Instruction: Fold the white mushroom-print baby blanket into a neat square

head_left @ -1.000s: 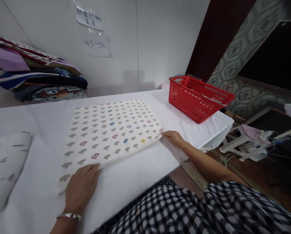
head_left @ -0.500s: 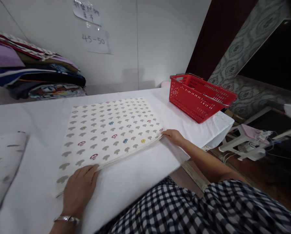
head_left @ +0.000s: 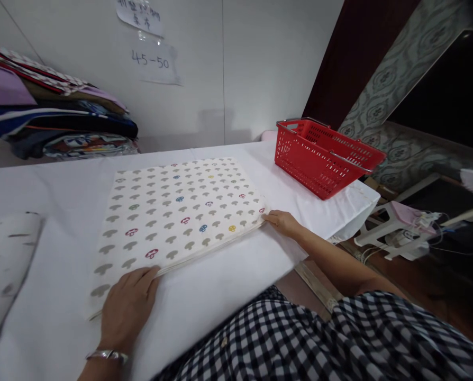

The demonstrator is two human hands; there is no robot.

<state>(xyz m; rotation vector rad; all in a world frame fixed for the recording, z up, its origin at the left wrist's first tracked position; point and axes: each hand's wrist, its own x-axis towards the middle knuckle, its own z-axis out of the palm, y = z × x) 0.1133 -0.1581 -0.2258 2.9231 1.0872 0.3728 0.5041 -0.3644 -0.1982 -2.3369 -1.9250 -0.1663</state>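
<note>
A folded white cloth [head_left: 197,211] printed with grey and coloured mushrooms lies flat on the white-covered table [head_left: 220,296]. My left hand [head_left: 129,304] rests on its near left edge, fingers on top and thumb along the fold, so the edge is between them. At the near right corner, my right hand [head_left: 282,222] pinches the cloth's layered edge between thumb and fingers. The layers show as thin lines along the near side. My left palm hides part of the cloth's near left edge.
A red plastic basket [head_left: 324,164] with metal handles stands on the table's right end. Folded fabrics [head_left: 57,116] are piled at the back left. Another folded cloth [head_left: 6,275] lies at the left. A white stool [head_left: 395,227] stands beyond the table's right edge.
Almost nothing differs. The view has shifted slightly, while both hands keep their places on the cloth's near edge.
</note>
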